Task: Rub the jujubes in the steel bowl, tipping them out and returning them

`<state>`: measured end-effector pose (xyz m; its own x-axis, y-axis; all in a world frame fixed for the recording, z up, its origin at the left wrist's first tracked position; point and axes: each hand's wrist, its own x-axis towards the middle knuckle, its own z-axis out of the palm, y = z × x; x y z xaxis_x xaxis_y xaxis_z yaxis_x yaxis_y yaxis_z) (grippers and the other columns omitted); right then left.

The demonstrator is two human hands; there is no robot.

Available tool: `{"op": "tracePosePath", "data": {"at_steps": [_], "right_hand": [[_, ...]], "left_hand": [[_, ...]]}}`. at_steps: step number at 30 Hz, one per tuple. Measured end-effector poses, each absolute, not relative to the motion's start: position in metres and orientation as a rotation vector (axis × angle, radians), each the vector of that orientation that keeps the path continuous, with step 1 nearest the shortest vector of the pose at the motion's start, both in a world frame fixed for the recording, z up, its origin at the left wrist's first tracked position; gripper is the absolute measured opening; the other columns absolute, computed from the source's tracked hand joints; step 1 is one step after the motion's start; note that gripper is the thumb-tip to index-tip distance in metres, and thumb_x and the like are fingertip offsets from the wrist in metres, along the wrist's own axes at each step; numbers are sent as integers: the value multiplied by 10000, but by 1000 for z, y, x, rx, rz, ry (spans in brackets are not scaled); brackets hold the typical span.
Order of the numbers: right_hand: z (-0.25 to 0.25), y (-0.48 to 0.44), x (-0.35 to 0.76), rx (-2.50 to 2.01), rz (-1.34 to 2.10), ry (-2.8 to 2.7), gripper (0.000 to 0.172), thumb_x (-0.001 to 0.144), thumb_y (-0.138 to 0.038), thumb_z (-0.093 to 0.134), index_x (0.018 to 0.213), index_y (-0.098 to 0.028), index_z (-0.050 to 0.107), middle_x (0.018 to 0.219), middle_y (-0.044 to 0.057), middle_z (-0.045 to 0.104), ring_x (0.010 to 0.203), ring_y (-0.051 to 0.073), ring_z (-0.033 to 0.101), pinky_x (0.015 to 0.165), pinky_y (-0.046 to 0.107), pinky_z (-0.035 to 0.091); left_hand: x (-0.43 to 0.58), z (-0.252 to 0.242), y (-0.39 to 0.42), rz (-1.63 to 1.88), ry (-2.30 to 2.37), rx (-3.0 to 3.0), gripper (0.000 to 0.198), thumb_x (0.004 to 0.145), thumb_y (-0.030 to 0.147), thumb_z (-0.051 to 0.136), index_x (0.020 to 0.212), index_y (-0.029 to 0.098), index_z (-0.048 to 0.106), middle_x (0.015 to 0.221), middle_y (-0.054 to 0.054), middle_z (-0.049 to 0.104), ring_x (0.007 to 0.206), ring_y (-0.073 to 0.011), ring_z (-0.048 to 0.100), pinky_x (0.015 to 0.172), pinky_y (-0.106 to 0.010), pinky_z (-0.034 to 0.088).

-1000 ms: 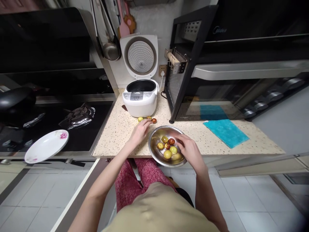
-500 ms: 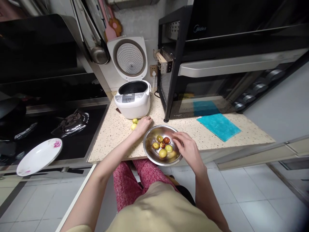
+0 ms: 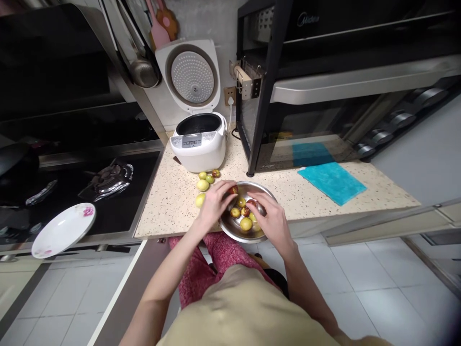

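Note:
A steel bowl [image 3: 230,229] at the counter's front edge holds several small yellow-green and reddish-brown fruits [image 3: 246,224]. Over its left rim, my left hand [image 3: 216,202] pinches a reddish fruit [image 3: 233,190]. My right hand [image 3: 270,216] reaches over the right side of the bowl, thumb and fingers closed on another reddish fruit [image 3: 252,203]. Several more fruits [image 3: 202,185] lie on the counter left of the bowl, in front of a white rice cooker [image 3: 203,156] with its lid up; one is partly behind my left hand.
A turquoise cloth [image 3: 334,182] lies on the counter at the right, before a black oven [image 3: 317,125]. A gas stove [image 3: 111,180] stands at the left, with a white floral plate [image 3: 65,230] at its front edge. Utensils [image 3: 144,72] hang behind.
My left hand has moved from the counter fruits to the bowl, now with a reddish fruit. My right hand has moved inward and grips a reddish fruit. The view has shifted slightly.

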<state>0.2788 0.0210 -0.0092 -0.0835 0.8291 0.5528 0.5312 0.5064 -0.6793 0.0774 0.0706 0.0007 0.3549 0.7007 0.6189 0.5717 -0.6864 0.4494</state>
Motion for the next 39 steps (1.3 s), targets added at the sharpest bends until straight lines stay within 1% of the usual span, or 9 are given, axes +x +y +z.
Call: {"op": "tracePosePath", "data": {"at_steps": [4,7,10,13,16,19,25,32,39], "right_hand": [[-9,17,262,-1133,512,-1699,240,966,-357,674,1154,-220,736,1065,85,774,832,211,753,775,353,673],[-12,14,255,-1136,606,-1667,236,920,-366,714,1088,-205,742,980,69,776,773,192,740,682,313,679],[-16,13,251,-1142,673,-1661,242,873,-316,724,1074,-181,732,974,72,769,737,175,721,628,287,670],[-18,13,252,-1163,700,-1694,252,836,-249,708,1078,-181,719,951,63,763,744,176,719,659,295,663],[-17,13,257,-1241,679,-1817,246,814,-199,704,1060,-198,711,914,43,760,742,183,714,712,320,638],[-14,13,264,-1320,644,-1994,250,794,-163,720,1040,-207,706,960,41,768,782,201,720,760,340,603],[-7,12,264,-1387,614,-2225,228,840,-143,698,1059,-206,695,1055,64,752,969,258,723,817,357,560],[-3,13,256,-1422,587,-2388,239,827,-81,704,1030,-206,699,1084,65,746,1021,251,714,794,319,536],[-6,13,259,-1450,555,-2360,256,806,-125,786,1025,-237,715,1095,38,770,995,251,738,752,316,538]], "left_hand": [[86,-9,29,1292,1186,2422,347,1010,203,623,1356,202,605,1245,-116,715,1152,-236,709,991,-427,613],[89,-17,10,1348,1236,2406,374,1022,190,597,1394,226,585,1247,-111,715,1151,-235,708,987,-414,613],[88,-22,2,1360,1238,2396,389,1024,163,580,1406,233,578,1237,-109,714,1148,-233,705,985,-401,613],[85,-23,-4,1292,1250,2334,432,1026,181,584,1451,241,538,1270,-112,695,1176,-237,696,1009,-412,607],[80,-20,-14,1211,1303,2278,561,1002,266,652,1526,253,455,1345,-121,660,1226,-247,677,1044,-418,591],[73,-14,-25,1175,1366,2265,649,971,325,700,1554,261,420,1374,-123,647,1237,-247,669,1054,-409,583],[60,-7,-32,1211,1466,2248,554,996,312,672,1511,257,476,1360,-110,665,1246,-246,669,1066,-414,574],[47,-9,-12,1197,1549,2279,427,1040,260,595,1459,225,518,1327,-107,671,1202,-229,683,1037,-423,596],[32,-14,42,1120,1599,2368,352,1066,228,518,1412,175,544,1322,-132,662,1135,-236,699,994,-455,617]]}}
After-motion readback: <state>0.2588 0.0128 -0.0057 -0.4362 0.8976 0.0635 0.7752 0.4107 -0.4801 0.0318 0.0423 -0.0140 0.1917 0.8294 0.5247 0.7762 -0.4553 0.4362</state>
